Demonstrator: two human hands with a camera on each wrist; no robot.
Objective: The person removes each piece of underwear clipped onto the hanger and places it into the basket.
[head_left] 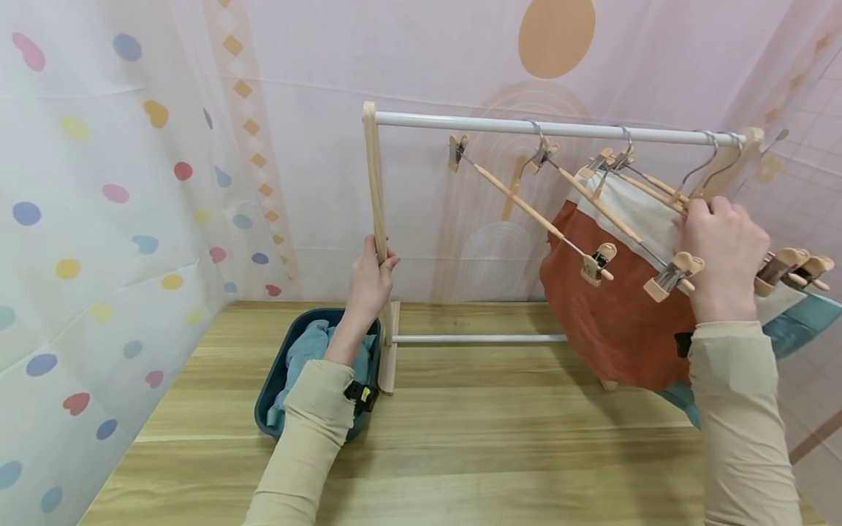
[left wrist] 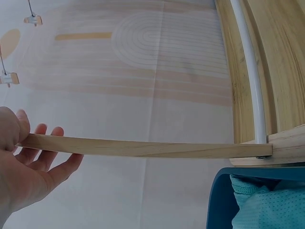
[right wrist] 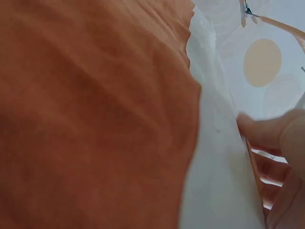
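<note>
Lower left: blue tub (head_left: 275, 398) with teal cloth (head_left: 309, 351) seen on desk (head_left: 460, 453), just beside rack foot. Left of centre: wooden post (head_left: 372, 175) gripped by left hand (head_left: 370, 283), thumb and fingers on opposite sides; firm, light hold advised so the frame is steadied without being tipped. Upper centre: bare clip hanger (head_left: 520, 201) hung from white rail (head_left: 454, 123). Right: hanger bar (head_left: 647, 191) pinched by right hand (head_left: 722, 252); should be handled level, hook on rail, cloth not snagged on neighbouring clips. Rust-and-white garment (head_left: 612, 307) hung left of and below right hand, well apart from left hand.
</note>
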